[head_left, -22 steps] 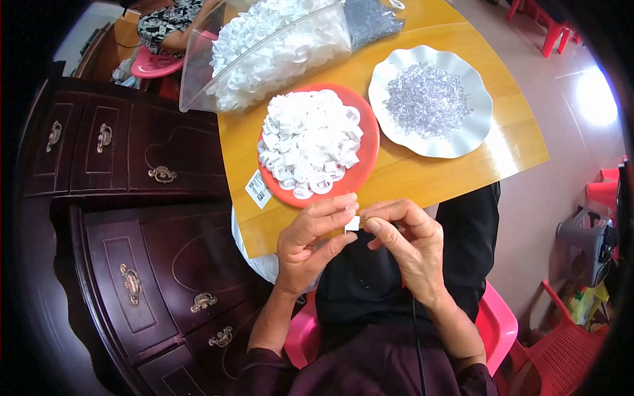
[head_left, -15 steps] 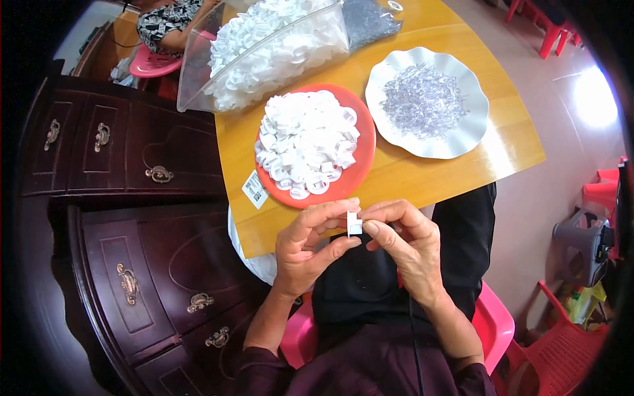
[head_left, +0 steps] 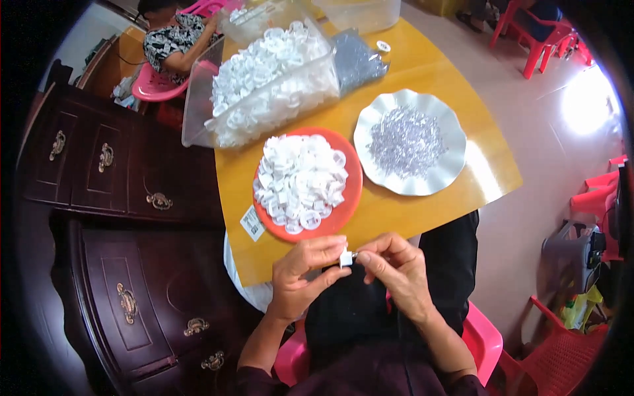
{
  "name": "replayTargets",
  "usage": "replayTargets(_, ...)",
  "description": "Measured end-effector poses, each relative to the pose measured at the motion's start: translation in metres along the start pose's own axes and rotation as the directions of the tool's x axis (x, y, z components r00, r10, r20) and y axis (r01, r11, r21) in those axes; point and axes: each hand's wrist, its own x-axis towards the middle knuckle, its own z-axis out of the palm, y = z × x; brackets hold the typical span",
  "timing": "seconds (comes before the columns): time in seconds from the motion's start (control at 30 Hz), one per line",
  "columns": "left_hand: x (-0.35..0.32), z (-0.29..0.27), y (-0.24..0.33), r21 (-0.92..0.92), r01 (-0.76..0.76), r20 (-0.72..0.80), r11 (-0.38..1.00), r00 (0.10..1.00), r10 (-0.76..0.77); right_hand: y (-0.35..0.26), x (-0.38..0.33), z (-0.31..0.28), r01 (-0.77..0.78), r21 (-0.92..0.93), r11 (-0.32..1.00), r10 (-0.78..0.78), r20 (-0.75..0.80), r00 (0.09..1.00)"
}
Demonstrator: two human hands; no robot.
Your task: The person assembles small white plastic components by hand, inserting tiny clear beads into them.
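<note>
- Over our lap, just off the bench's (head_left: pixel 409 218) near edge, our left hand (head_left: pixel 300 277) pinches a small white plastic piece (head_left: pixel 345 258), grip closed on it and steadying it.
- Opposite, our right hand (head_left: pixel 396 274) closes fingertips on something tiny at the piece's side; we cannot tell what.
- Beyond, within easy reach, an orange plate (head_left: pixel 350 198) heaps white pieces near the bench edge.
- Beside it, a white scalloped plate (head_left: pixel 449 171) carries small silvery parts.
- Farthest, a clear bag (head_left: pixel 264 86) bulges with more white pieces; bare bench lies to the right.
</note>
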Motion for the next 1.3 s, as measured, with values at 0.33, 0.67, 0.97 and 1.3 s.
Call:
replayTargets(0.33,0.004,0.001,0.002,-0.003,-0.041,0.025,0.999,0.999,0.041,-0.006,-0.004,-0.001,-0.015,-0.039,0.999,0.017,0.03,0.999)
replayTargets(0.67,0.033,-0.002,0.001,-0.047,-0.127,0.07,0.991,0.989,0.13,-0.025,0.011,-0.002,0.045,-0.034,0.998,-0.044,0.032,0.999)
replayTargets(0.97,0.156,-0.042,0.012,0.429,-0.413,0.046,0.804,0.898,0.437,-0.081,0.053,-0.026,0.253,-0.677,0.691,-0.386,-0.05,0.921)
replayTargets(1.3,0.251,-0.121,-0.028,0.662,-0.167,-0.258,0.731,0.864,0.432,-0.093,0.064,-0.063,-0.025,-1.0,0.007,-0.446,-0.025,0.895)
